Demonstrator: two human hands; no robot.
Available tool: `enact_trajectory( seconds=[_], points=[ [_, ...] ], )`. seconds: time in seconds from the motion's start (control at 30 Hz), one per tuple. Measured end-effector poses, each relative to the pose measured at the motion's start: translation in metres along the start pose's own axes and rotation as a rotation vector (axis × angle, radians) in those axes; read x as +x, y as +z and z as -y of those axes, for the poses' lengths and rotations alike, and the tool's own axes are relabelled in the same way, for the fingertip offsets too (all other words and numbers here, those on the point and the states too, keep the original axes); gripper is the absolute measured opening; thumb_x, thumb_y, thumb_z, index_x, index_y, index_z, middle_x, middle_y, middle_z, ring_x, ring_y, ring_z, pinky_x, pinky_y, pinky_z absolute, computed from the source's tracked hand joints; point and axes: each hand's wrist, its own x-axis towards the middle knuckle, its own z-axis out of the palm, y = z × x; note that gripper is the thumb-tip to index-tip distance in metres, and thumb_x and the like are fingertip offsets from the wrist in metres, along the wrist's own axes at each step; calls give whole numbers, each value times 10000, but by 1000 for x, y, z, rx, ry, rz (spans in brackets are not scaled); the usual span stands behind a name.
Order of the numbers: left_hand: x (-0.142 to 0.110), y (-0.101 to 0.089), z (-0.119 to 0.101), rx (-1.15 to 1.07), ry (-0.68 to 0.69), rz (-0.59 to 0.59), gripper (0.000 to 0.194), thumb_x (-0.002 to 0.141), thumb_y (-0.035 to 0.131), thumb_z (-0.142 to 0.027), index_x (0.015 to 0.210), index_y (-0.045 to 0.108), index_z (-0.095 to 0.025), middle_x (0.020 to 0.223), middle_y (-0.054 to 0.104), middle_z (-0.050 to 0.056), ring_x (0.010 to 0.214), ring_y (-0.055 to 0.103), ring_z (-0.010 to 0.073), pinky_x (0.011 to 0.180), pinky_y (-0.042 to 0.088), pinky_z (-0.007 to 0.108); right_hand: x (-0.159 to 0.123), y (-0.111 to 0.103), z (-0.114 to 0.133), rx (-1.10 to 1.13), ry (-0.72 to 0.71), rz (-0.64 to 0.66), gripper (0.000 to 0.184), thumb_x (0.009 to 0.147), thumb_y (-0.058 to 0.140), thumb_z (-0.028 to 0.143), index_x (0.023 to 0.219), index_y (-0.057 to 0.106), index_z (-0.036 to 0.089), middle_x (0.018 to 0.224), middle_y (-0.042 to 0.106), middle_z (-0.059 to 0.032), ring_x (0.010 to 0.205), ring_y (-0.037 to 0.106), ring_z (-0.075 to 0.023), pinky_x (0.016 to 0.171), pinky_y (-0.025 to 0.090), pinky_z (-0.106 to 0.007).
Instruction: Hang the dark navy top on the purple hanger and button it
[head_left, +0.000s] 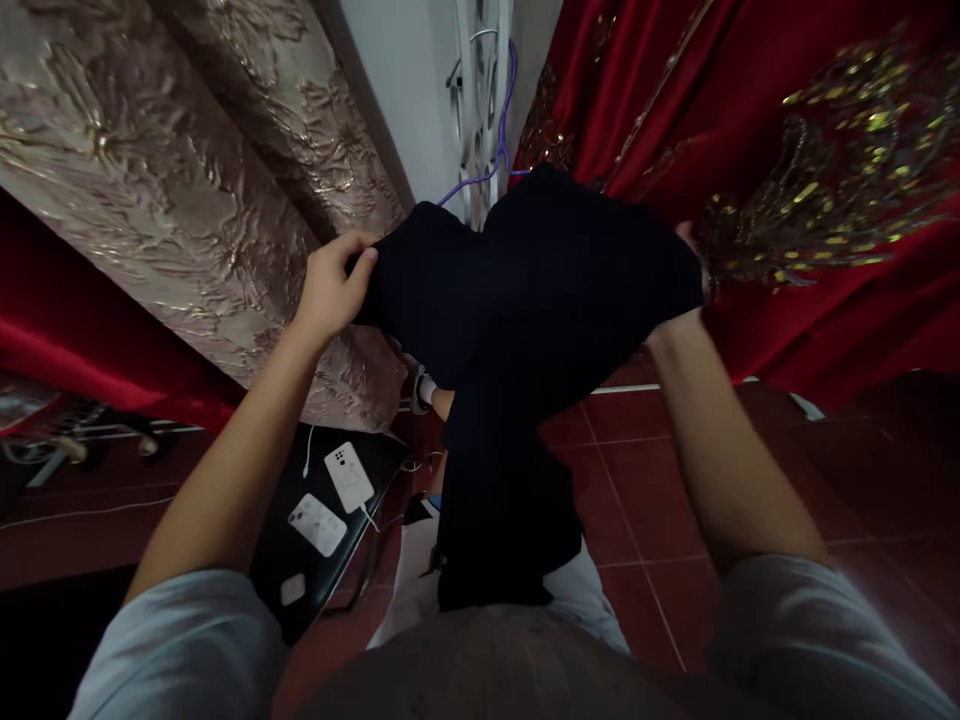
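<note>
A dark navy garment (517,300) is spread out in front of me, its lower part hanging down over my lap. My left hand (335,280) pinches its left edge between thumb and fingers. On the opposite side, my right hand (676,326) grips the cloth, which covers most of the hand and hides the fingers. Just beyond the garment's upper edge, a purple hanger (501,160) hangs at a white metal rack (480,100). Whether the hanger touches the cloth I cannot tell.
Embossed pinkish-gold fabric (225,200) hangs at left, red cloth with gold sequins (862,180) at right. Beside my left arm, a black seat or low table (349,540) bears two phones (349,477) and a small white item (292,589). Red tiles (622,490) cover the floor.
</note>
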Motion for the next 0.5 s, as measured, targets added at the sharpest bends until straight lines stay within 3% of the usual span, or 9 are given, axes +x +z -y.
enact_trajectory(
  seconds=[0.07, 0.13, 0.2, 0.3, 0.37, 0.43, 0.5],
  points=[
    [-6, 5, 4, -7, -15, -18, 327, 984, 527, -439, 1101, 694, -184, 1109, 736, 80, 1099, 668, 252, 1075, 492, 410, -8, -13, 12, 79, 87, 29, 826, 1010, 132, 717, 915, 726, 150, 1005, 736, -161, 1020, 694, -252, 787, 564, -422],
    [-6, 11, -2, -6, -6, -52, 349, 988, 523, -453, 1162, 678, -192, 1178, 718, 92, 1155, 649, 262, 1094, 476, 424, -15, -20, 32, 159, 139, 33, 620, 920, 485, 727, 837, 704, 152, 963, 744, -147, 980, 707, -275, 736, 542, -421],
    [-2, 16, -17, -10, 29, -91, 368, 985, 544, -470, 1236, 650, -224, 1280, 680, 96, 1244, 604, 272, 1134, 439, 441, -20, -19, 54, 229, 105, -25, 415, 801, 735, 573, 799, 670, 163, 908, 735, -122, 914, 711, -272, 704, 530, -402],
    [5, 17, -50, -70, 93, -150, 377, 980, 581, -479, 1293, 620, -275, 1396, 614, 69, 1354, 525, 267, 1196, 367, 460, -31, -7, 83, 348, 5, -166, 314, 786, 748, 467, 730, 603, 194, 763, 656, -66, 756, 665, -213, 651, 514, -355],
    [8, 16, -74, -196, 94, -147, 356, 987, 583, -472, 1280, 622, -275, 1360, 629, 56, 1329, 552, 256, 1190, 373, 461, -45, 2, 96, 351, -45, -228, 279, 830, 713, 443, 740, 576, 217, 705, 557, -22, 653, 568, -159, 596, 458, -307],
    [7, 15, -93, -412, 33, -81, 343, 1006, 543, -471, 1252, 623, -246, 1240, 678, 67, 1201, 641, 246, 1117, 452, 459, -66, 15, 105, 240, -105, -157, 238, 911, 640, 433, 793, 572, 237, 701, 485, -4, 610, 477, -143, 560, 391, -288],
    [1, 15, -105, -630, -98, 32, 360, 1025, 487, -483, 1210, 625, -207, 1127, 701, 89, 1068, 699, 238, 1016, 527, 447, -90, 31, 109, 63, -188, 86, 218, 976, 563, 424, 846, 561, 249, 721, 486, -1, 619, 463, -149, 571, 384, -297]
  ],
)
